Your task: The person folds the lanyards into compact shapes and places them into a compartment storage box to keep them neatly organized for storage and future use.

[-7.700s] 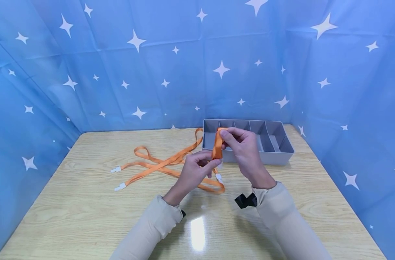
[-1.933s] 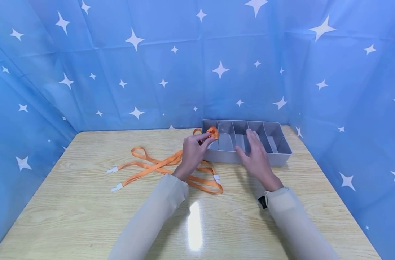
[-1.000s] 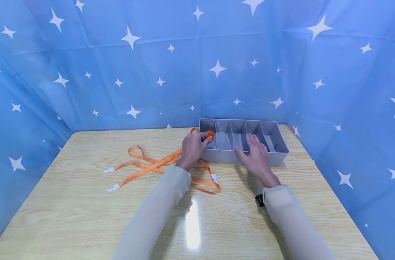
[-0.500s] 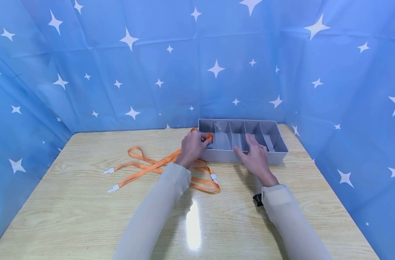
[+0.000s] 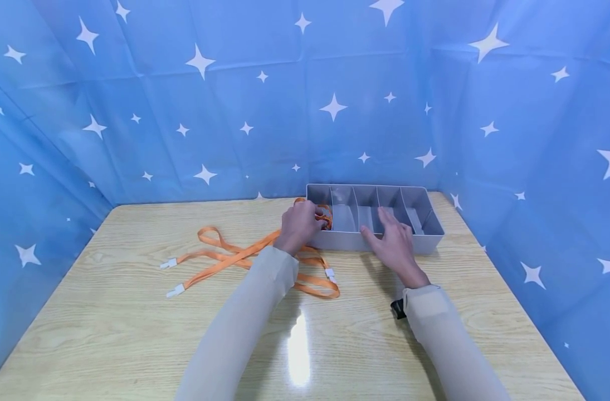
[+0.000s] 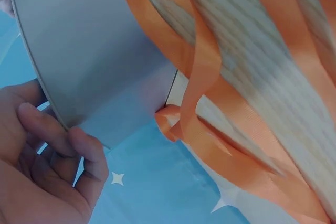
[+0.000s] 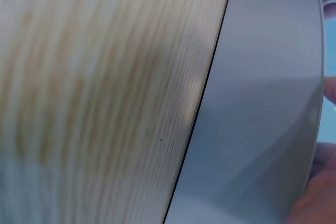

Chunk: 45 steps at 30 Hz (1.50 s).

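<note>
My left hand (image 5: 299,223) reaches over the near rim into the leftmost compartment of a grey divided box (image 5: 372,240). Its thumb and fingertips hold an orange lanyard (image 5: 327,217), whose coil sits in loose loops there. In the left wrist view the left hand (image 6: 50,156) curls its fingers at the rim, and the wall of the box (image 6: 94,51) hides the held lanyard. My right hand (image 5: 395,245) lies at the front rim, fingers extended over a middle compartment, thumb at the edge. The right wrist view shows only parts of its fingers (image 7: 317,192) beyond the box wall (image 7: 252,93).
More orange lanyards (image 5: 257,245) lie crossed on the wooden table (image 5: 134,334), left of the box and partly under my left arm. White plastic clips (image 5: 175,290) end their straps. A blue star-patterned curtain (image 5: 264,111) stands close behind the box and at both sides.
The orange lanyard was coiled between both hands, then my left hand carried it into the leftmost compartment. Its tight coil has since loosened. My right hand let go and moved to the box rim.
</note>
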{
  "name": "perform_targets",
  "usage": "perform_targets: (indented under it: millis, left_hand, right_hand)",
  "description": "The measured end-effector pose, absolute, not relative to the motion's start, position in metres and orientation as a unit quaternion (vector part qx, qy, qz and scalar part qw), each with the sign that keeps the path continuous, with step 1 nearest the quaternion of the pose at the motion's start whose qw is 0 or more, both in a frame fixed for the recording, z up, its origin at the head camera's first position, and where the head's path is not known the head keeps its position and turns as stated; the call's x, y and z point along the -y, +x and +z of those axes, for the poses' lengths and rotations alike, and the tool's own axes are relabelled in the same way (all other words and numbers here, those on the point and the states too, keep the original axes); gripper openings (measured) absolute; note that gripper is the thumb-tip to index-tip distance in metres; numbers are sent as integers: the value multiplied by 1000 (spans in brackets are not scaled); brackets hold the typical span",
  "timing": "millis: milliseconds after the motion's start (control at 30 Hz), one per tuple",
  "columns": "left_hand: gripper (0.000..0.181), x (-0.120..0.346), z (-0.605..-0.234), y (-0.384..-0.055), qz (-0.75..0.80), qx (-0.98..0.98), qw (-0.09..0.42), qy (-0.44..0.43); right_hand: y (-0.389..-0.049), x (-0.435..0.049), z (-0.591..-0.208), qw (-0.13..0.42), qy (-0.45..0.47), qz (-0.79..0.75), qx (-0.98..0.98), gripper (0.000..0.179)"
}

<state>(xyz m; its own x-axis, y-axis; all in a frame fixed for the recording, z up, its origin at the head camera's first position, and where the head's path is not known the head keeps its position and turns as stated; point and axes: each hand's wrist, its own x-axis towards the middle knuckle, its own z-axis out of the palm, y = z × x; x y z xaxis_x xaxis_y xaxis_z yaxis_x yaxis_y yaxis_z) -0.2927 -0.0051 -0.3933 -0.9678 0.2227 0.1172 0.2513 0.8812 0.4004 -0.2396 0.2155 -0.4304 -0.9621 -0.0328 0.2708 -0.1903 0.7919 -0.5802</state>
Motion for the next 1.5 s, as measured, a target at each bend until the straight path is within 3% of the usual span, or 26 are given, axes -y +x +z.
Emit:
perform_targets:
  millis: [467,833,1167,1500]
  left_hand:
    - [34,15,-397,-290,-276,947,24,-164]
    - [25,37,-404,-283,-430,882,52,-185]
    - [35,62,-406,-280,-502,841,102,-177]
    - [34,77,-409,-274,-525,827,105,-174]
  right_hand:
    - [-239,-217,-432,122,64,320,937,76]
    - [-239,-217,-432,120,69,325,935,76]
    - [-236,-216,-429,169,79,390,902,73]
    - [-222,-195,-418,237,130,403,875,56]
